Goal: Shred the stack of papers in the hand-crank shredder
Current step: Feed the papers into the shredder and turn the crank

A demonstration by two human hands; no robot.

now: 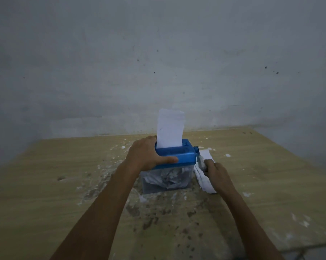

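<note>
- A small hand-crank shredder with a blue plastic top (179,152) and a clear plastic bin (166,178) beneath it stands on a light wood-grain table (46,184), near the middle and towards the far edge.
- A white sheet of paper (170,128) stands upright in the slot on the blue top, its lower end inside the slot and its upper end well above the shredder.
- The clear bin holds crumpled white paper shreds (167,180), filling roughly its upper half.
- The left hand (147,153) grips the left end of the blue top: the thumb lies along the near face, and the fingers wrap over the far side, out of sight.
- The right hand (214,170) is curled round the pale crank handle (201,164) at the shredder's right side, below the blue crank hub (195,149).
- A stack of white papers (205,175) lies flat on the table just right of the shredder, partly under the right hand.
- White flecks and dark smudges (158,216) spot the table around and in front of the shredder.
- A grey, marked wall (158,53) rises behind the table.
</note>
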